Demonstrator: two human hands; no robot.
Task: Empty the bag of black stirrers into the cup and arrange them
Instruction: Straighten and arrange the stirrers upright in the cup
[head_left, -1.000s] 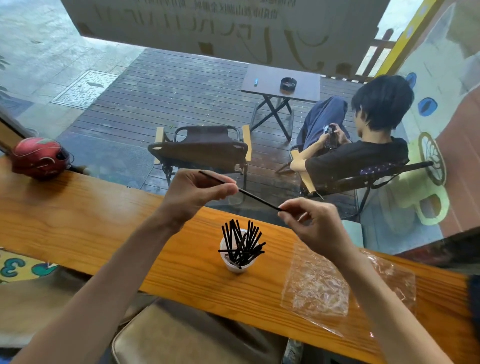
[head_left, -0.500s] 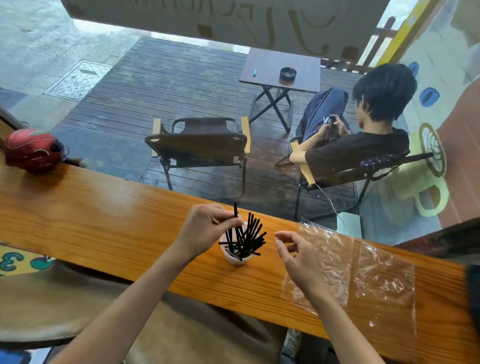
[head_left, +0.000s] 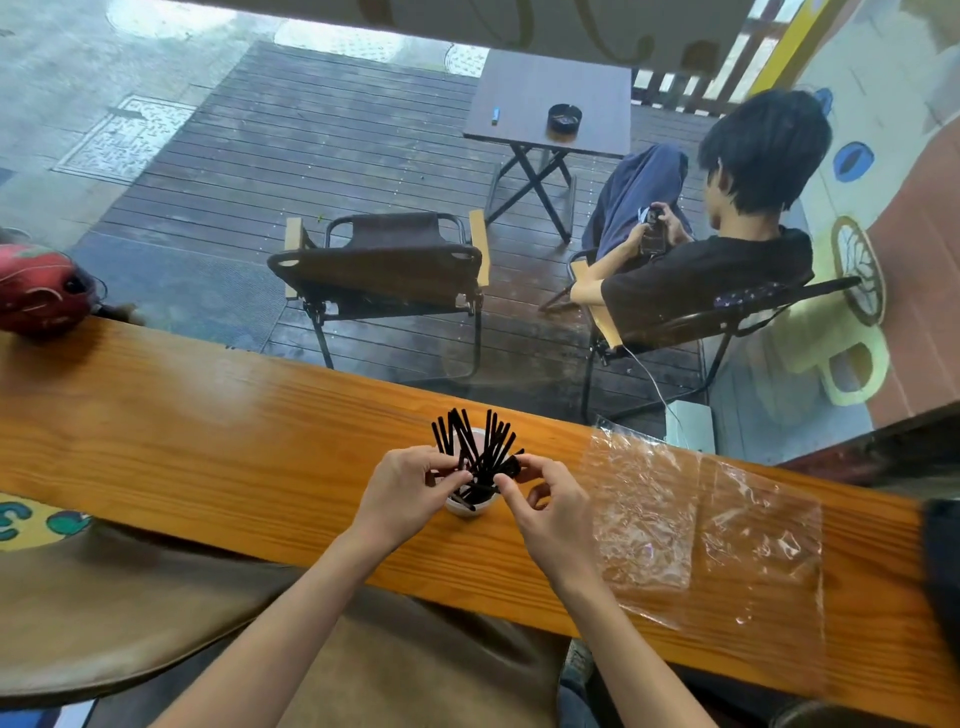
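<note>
A small white cup (head_left: 470, 506) stands on the wooden counter (head_left: 234, 441), full of black stirrers (head_left: 480, 441) that fan out above its rim. My left hand (head_left: 405, 493) is at the cup's left side, its fingertips pinching stirrers near the rim. My right hand (head_left: 545, 504) is at the cup's right side, thumb and forefinger pinching stirrers too. The empty clear plastic bag (head_left: 701, 525) lies flat on the counter to the right of my right hand.
A red helmet (head_left: 39, 291) sits at the counter's far left end. A window runs along the counter's far edge; beyond it are folding chairs, a small table and a seated person. A brown stool cushion (head_left: 405, 670) is below the counter.
The single stirrer held between both hands went into the cup. Both hands then came down and closed in on the stirrers at the cup's rim.
</note>
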